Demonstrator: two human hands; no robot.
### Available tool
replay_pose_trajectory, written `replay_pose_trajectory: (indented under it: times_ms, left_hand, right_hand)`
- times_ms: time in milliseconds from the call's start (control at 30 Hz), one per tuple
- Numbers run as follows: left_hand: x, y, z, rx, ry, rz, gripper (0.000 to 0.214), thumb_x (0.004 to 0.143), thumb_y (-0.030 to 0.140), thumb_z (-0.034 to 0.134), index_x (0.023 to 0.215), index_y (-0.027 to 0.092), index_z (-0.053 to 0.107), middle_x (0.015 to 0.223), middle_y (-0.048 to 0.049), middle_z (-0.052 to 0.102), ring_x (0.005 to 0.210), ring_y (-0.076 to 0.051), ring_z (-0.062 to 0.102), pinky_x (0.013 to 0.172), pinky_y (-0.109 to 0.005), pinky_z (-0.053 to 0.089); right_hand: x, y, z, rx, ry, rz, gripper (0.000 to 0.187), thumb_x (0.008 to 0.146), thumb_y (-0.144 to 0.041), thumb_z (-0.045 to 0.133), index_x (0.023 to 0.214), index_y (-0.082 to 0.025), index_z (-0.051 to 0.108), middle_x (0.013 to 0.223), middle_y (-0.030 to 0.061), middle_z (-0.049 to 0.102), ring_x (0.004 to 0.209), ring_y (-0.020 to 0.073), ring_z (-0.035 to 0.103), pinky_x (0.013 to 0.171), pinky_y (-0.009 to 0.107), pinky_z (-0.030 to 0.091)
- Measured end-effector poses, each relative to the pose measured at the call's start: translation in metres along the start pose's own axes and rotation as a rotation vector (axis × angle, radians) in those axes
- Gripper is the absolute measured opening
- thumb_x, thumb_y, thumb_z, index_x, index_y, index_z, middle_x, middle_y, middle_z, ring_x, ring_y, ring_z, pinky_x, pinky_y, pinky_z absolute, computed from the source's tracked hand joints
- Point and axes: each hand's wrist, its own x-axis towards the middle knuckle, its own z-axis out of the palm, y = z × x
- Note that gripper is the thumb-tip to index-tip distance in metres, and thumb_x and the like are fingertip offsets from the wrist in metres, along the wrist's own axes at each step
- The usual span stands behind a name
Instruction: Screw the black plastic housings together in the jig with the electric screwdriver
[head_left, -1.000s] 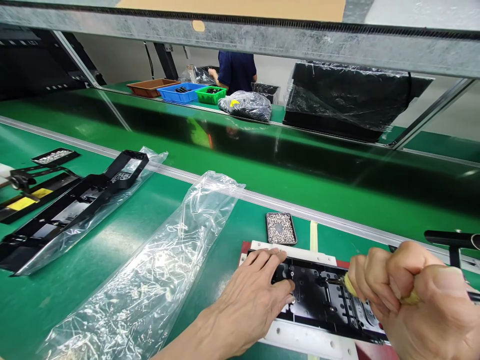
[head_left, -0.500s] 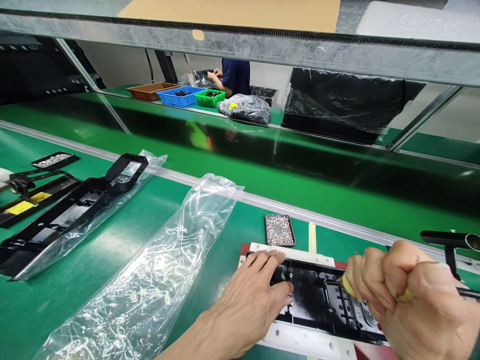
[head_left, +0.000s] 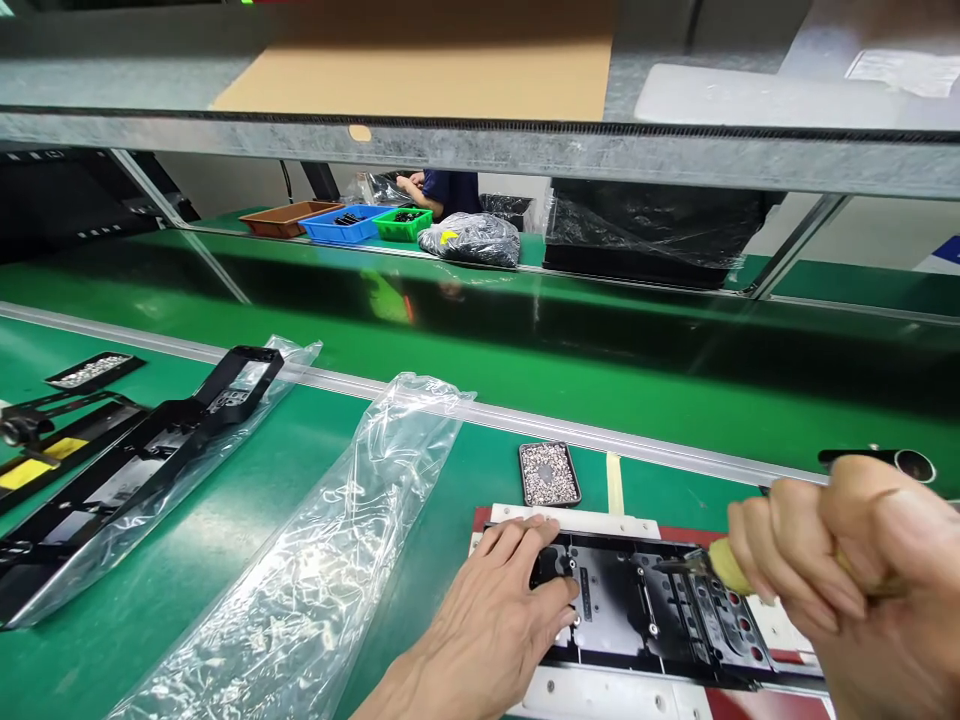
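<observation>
A black panel (head_left: 611, 605) with screws and ribs lies in a white fixture (head_left: 600, 690) on the bench. Spread over its left end is my left hand (head_left: 499, 610), fingers flat near the far edge and thumb resting beside a small screw post. My right hand (head_left: 847, 560) is closed in a fist around a yellow-handled screwdriver (head_left: 727, 567). Its metal end points left, over the panel's right half; whether the tip touches is unclear. A small black tray (head_left: 550, 475) of tiny metal screws stands just behind the fixture.
Clear plastic bags (head_left: 300, 580) lie left of my left hand. A long black housing (head_left: 142, 470) rests further left, near another screw tray (head_left: 94, 372). A metal shelf beam (head_left: 480, 155) crosses above. Across the bench a person (head_left: 450, 192) works behind coloured bins (head_left: 349, 222).
My right hand and the screwdriver have shifted right and lifted slightly relative to the panel, uncovering more of it. The left hand stays put. The camera view has tilted up.
</observation>
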Motion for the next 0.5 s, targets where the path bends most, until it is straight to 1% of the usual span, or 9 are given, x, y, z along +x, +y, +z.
replay_pose_trajectory:
  times_ms: [67, 167, 267, 400, 500]
  left_hand:
    - [0.000, -0.001, 0.001, 0.007, 0.011, 0.013, 0.024, 0.111, 0.027, 0.050, 0.123, 0.026, 0.071, 0.146, -0.0149, 0.054, 0.127, -0.034, 0.053, 0.096, -0.056, 0.057]
    - [0.000, -0.002, 0.002, 0.026, 0.033, 0.029, 0.024, 0.109, 0.025, 0.053, 0.124, 0.027, 0.071, 0.147, -0.0155, 0.053, 0.124, -0.034, 0.054, 0.094, -0.054, 0.058]
    - [-0.001, -0.003, 0.002, 0.035, 0.030, 0.030, 0.024, 0.107, 0.024, 0.054, 0.125, 0.027, 0.071, 0.147, -0.0160, 0.052, 0.118, -0.033, 0.055, 0.091, -0.055, 0.059]
    - [-0.001, -0.004, 0.000, 0.033, 0.004, 0.039, 0.025, 0.106, 0.023, 0.055, 0.125, 0.027, 0.070, 0.149, -0.0163, 0.050, 0.118, -0.034, 0.055, 0.090, -0.055, 0.059]
    - [-0.001, -0.005, 0.000, 0.041, 0.002, 0.044, 0.027, 0.105, 0.022, 0.054, 0.126, 0.028, 0.071, 0.148, -0.0161, 0.050, 0.118, -0.033, 0.055, 0.090, -0.055, 0.059]
  right_hand:
    - [0.004, -0.003, -0.001, 0.067, 0.062, 0.003, 0.048, 0.106, -0.039, 0.052, 0.064, -0.022, 0.036, 0.045, -0.0030, 0.030, 0.036, 0.0099, 0.028, 0.038, 0.031, 0.027]
    - [0.009, -0.003, 0.001, 0.049, 0.058, 0.020, 0.046, 0.102, -0.036, 0.057, 0.062, -0.021, 0.038, 0.044, -0.0026, 0.031, 0.035, 0.0111, 0.029, 0.037, 0.030, 0.029]
    - [0.009, 0.000, 0.004, 0.008, 0.029, 0.022, 0.049, 0.102, -0.038, 0.059, 0.062, -0.021, 0.037, 0.046, -0.0033, 0.033, 0.037, 0.0112, 0.030, 0.037, 0.029, 0.031]
    - [0.005, 0.008, 0.001, 0.000, -0.066, 0.004, 0.047, 0.106, -0.040, 0.057, 0.067, -0.021, 0.038, 0.049, -0.0037, 0.036, 0.040, 0.0107, 0.033, 0.040, 0.028, 0.033]
    - [0.004, 0.011, 0.002, 0.006, -0.088, 0.009, 0.049, 0.108, -0.040, 0.055, 0.067, -0.021, 0.037, 0.050, -0.0035, 0.036, 0.041, 0.0105, 0.034, 0.040, 0.027, 0.033]
